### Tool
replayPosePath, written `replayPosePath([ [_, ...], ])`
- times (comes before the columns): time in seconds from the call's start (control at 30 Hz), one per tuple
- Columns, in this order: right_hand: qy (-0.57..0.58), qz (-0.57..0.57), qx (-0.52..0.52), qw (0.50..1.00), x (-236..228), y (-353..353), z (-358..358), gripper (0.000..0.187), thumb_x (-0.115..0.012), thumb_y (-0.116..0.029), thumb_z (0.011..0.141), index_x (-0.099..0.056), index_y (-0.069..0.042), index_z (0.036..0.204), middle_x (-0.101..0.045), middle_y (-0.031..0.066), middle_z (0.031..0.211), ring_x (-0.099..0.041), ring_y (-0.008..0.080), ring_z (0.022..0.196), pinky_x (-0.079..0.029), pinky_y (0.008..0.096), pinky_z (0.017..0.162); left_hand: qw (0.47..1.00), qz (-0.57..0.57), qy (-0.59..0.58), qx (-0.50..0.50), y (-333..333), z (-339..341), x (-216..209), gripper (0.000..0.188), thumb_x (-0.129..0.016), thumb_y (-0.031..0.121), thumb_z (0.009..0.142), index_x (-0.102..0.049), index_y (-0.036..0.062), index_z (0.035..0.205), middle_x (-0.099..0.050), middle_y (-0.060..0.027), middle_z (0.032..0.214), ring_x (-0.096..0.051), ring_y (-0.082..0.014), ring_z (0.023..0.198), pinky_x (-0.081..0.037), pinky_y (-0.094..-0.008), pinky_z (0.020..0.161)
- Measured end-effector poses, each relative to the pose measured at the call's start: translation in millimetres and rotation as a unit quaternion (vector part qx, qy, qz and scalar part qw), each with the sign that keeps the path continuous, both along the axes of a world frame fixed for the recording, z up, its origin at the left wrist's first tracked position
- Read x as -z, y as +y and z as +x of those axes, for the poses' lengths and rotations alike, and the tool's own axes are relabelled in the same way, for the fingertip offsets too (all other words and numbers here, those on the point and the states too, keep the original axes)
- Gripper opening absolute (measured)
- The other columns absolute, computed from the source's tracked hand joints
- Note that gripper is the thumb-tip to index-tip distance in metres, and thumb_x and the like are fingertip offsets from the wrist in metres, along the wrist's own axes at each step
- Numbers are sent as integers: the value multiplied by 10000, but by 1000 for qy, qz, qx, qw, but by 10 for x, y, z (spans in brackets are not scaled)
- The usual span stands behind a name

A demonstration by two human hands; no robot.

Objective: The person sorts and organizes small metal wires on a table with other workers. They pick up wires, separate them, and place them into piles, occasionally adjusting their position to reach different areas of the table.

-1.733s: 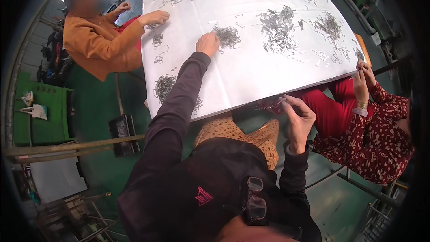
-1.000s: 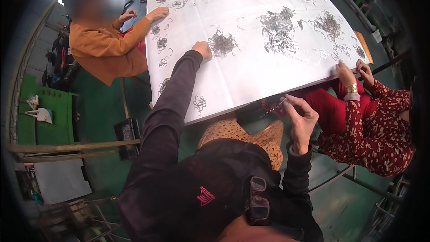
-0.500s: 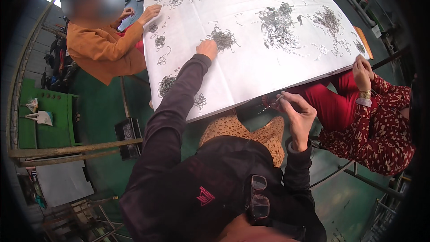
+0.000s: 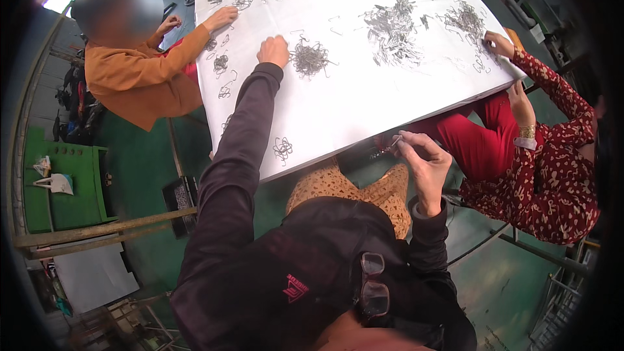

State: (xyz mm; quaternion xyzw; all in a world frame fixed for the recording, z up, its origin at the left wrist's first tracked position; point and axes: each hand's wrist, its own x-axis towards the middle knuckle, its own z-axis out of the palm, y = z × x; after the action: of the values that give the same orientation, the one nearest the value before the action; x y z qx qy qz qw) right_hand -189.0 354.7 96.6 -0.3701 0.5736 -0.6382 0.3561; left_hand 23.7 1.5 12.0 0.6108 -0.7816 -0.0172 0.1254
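My left hand (image 4: 274, 51) is stretched out over the white-covered table (image 4: 325, 114), back upward and fingers curled down. Whatever is under the fingers is hidden. Just right of it lies a tangled pile of bent wire hooks (image 4: 310, 58). Off the table's near edge, above my lap, my right hand (image 4: 426, 168) is closed in a pinch. Between its thumb and fingertips shows a small thin metal piece (image 4: 396, 142), too small to name. A smaller cluster of wire hooks (image 4: 283, 149) lies near the table's front left corner.
A large heap of flat shiny metal pieces (image 4: 393, 32) lies right of centre, with another wire pile (image 4: 464, 19) beyond. A co-worker in an orange top (image 4: 140, 78) works at the left edge; a co-worker in a red patterned top (image 4: 539, 175) sits at the right.
My left hand has moved left and away from the edge of the hook pile. My right hand keeps its pinch. The right co-worker's one hand has reached onto the table.
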Motion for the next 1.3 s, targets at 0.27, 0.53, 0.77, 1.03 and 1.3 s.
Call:
replayPosePath([
  [0.27,0,52,49,997,188,27,19,165,-653,66,827,-688,70,988,-698,82,876,-639,103,768,-518,214,689,739,394,457,298,1443,-507,-512,141,-629,118,910,-631,8,998,-675,-63,906,-641,-135,851,-519,-281,763],
  [0.53,-42,29,74,996,473,43,-25,187,-673,7,839,-689,42,1022,-692,53,862,-617,86,739,-501,208,680,637,470,518,324,2351,-860,-606,139,-646,121,911,-632,14,997,-625,-35,996,-582,-97,898,-473,-247,771],
  [0.77,-17,13,79,997,413,64,17,196,-669,12,841,-693,21,1036,-689,35,836,-609,64,723,-493,196,650,738,382,466,305,2403,-876,-606,130,-645,115,910,-641,11,987,-631,-22,975,-570,-80,896,-463,-226,760],
  [1.03,123,-56,76,988,385,-25,82,232,-658,60,826,-696,-2,1047,-669,49,810,-599,74,687,-484,213,615,749,242,572,229,2677,-923,-557,178,-603,142,941,-628,-27,990,-680,-74,855,-603,-95,791,-501,-258,698],
  [1.3,153,-15,108,982,656,-664,-668,201,-620,-53,891,-682,20,1068,-696,77,862,-611,88,697,-488,221,610,720,225,604,257,2740,-907,-587,149,-580,121,954,-610,-21,993,-695,-79,892,-628,-111,825,-503,-256,745],
])
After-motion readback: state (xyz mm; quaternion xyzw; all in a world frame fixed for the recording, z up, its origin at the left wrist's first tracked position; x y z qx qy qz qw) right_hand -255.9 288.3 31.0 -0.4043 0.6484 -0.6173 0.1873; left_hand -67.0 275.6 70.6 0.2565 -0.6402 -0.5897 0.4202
